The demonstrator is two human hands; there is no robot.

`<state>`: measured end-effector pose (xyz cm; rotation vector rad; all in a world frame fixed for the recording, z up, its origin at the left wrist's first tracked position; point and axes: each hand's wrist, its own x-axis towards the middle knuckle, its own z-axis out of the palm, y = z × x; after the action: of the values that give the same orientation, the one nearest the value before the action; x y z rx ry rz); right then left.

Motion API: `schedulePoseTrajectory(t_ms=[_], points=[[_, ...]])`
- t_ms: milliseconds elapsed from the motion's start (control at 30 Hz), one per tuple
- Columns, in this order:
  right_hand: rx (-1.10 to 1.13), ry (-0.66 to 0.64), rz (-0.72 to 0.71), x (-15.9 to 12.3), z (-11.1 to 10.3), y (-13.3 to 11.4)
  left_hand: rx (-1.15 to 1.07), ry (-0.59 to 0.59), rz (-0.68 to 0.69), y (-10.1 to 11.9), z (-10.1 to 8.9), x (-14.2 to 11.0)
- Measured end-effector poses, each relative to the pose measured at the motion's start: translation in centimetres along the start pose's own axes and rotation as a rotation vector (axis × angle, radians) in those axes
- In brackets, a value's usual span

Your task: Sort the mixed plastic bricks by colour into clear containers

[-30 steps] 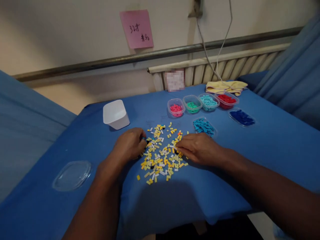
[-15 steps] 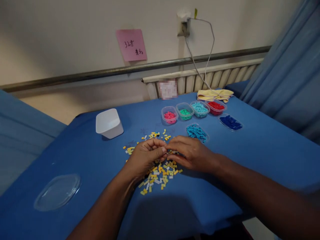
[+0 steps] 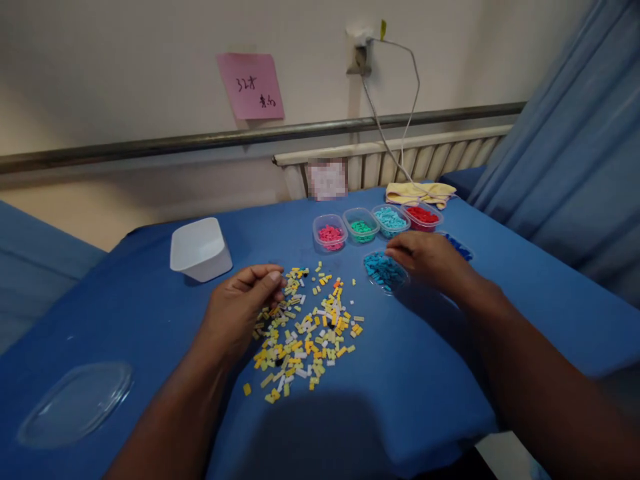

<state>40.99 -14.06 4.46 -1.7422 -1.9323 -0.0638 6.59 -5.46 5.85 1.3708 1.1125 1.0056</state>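
Observation:
A loose pile of small yellow, white and orange beads (image 3: 305, 327) lies on the blue tablecloth (image 3: 450, 360). My left hand (image 3: 240, 308) rests at the pile's left edge, fingers curled with thumb against fingertips; what it pinches is too small to see. My right hand (image 3: 425, 257) hovers palm down over the right rim of a clear tub of light-blue beads (image 3: 383, 270), fingers bent; its fingertips are hidden from me.
Tubs of pink (image 3: 330, 233), green (image 3: 361, 227), teal (image 3: 391, 217) and red beads (image 3: 421, 215) stand in a row behind. A dark-blue tub (image 3: 460, 248) shows past my right hand. A white bowl (image 3: 199, 248) sits upside down, a clear lid (image 3: 75, 403) lies front left.
My hands met over the pile, then parted. The right hand moved up and right to the light-blue bead tub. The left hand drew back to the pile's left edge.

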Motion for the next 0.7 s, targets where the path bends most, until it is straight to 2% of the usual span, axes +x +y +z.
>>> schedulePoseTrajectory(t_ms=[100, 200, 300, 400, 500, 600, 700], points=[[-0.010, -0.088, 0.105, -0.3, -0.5, 1.6, 0.019, 0.133, 0.043, 0.5, -1.4, 0.7], [-0.015, -0.249, 0.055, -0.8, 0.1, 1.9, 0.101, 0.209, 0.098, 0.5, -2.4, 1.0], [-0.045, -0.316, 0.006, -1.2, 1.0, 2.2, 0.293, 0.213, 0.158, -0.1, -3.3, 1.2], [-0.052, -0.317, 0.005, -1.5, 1.6, 2.9, 0.547, 0.115, 0.230, -0.9, -4.1, 1.2], [-0.046, -0.319, -0.013, -1.8, 1.7, 3.3, 0.769, -0.079, 0.249, -1.2, -4.5, 1.0], [-0.049, -0.353, -0.015, -1.9, 1.6, 3.4, 0.880, -0.240, 0.230, -1.2, -4.4, 0.6], [-0.058, -0.368, -0.011, -1.9, 1.6, 3.3, 0.990, -0.277, 0.264, -1.4, -3.7, 0.3]])
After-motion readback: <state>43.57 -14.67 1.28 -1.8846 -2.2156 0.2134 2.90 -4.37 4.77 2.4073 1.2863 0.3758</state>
